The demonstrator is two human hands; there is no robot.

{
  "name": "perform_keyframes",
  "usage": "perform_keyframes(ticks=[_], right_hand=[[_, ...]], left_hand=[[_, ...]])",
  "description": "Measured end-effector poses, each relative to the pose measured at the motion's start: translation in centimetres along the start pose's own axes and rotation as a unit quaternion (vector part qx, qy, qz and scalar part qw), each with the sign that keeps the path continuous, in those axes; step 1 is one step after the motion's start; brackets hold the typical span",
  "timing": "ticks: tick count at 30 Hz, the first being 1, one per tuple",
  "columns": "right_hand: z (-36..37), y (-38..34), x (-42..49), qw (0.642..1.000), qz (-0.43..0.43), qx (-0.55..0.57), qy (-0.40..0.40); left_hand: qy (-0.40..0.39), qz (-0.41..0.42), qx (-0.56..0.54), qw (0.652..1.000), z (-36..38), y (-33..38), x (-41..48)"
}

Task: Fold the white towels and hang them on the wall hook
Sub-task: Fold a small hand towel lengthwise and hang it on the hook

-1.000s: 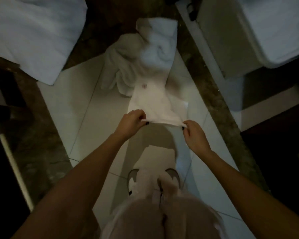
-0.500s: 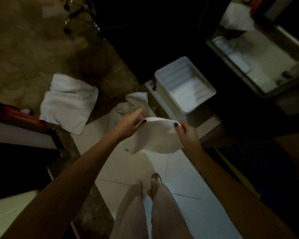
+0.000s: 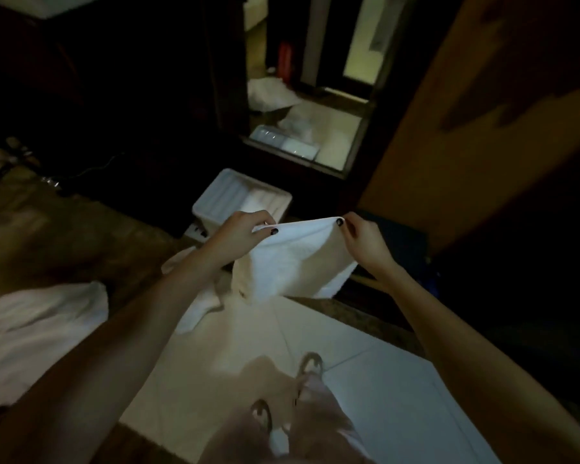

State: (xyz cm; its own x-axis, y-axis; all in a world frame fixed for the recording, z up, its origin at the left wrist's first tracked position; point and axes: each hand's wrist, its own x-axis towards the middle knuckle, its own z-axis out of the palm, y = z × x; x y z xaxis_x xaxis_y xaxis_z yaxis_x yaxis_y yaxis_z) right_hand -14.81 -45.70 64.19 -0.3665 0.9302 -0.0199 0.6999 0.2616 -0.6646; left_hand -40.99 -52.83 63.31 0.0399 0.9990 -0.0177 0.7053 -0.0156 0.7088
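Left grip (image 3: 245,231) and right grip (image 3: 365,242) each pinch a top corner of 1 white towel (image 3: 295,262), hanging between and below them; folding appears under way, next bringing corners together.

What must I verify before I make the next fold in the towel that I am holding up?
1. Left hand pinches one top corner of the held towel: ok.
2. Right hand pinches the other top corner: ok.
3. Top edge spans between both hands: ok.
4. Lower edges aligned: cannot tell.
5. Wall hook in view: not ok, none visible.
6. Floor towel folded: not ok, it lies crumpled.
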Motion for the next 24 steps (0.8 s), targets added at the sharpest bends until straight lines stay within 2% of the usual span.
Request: perform_keyframes(ticks=[5,8,11,15,19,21,24], right_hand=[[-8.5,3.1,-2.4,0.993,0.045,-0.046,0.095],[-13.5,4.6,-4.3,0.983,0.058,-0.112,0.13],[-18.5,6.3,-6.1,0.968,0.068,-0.181,0.161],[-25.4,8.6,-7.5,0.955,0.06,-0.2,0.212],[-32.2,11.0,-8.0,0.941,0.068,-0.253,0.214],[-35.2,12.6,-8.3,0.945,0.064,-0.23,0.226],[-38.7,14.7,-8.6,0.948,0.061,-0.163,0.266]], left_hand=[[-0.07,0.046,-0.017,0.996,-0.3,6.8,5.3],[-0.073,0.069,-0.014,0.995,0.3,11.1,8.0],[-0.035,0.105,-0.022,0.994,1.0,15.6,10.9],[0.033,0.157,-0.055,0.985,2.1,22.8,14.6],[0.12,0.195,-0.05,0.972,3.4,29.5,17.9],[0.16,0.201,-0.067,0.964,4.2,32.2,19.1],[0.164,0.217,-0.081,0.959,5.6,35.6,20.5]])
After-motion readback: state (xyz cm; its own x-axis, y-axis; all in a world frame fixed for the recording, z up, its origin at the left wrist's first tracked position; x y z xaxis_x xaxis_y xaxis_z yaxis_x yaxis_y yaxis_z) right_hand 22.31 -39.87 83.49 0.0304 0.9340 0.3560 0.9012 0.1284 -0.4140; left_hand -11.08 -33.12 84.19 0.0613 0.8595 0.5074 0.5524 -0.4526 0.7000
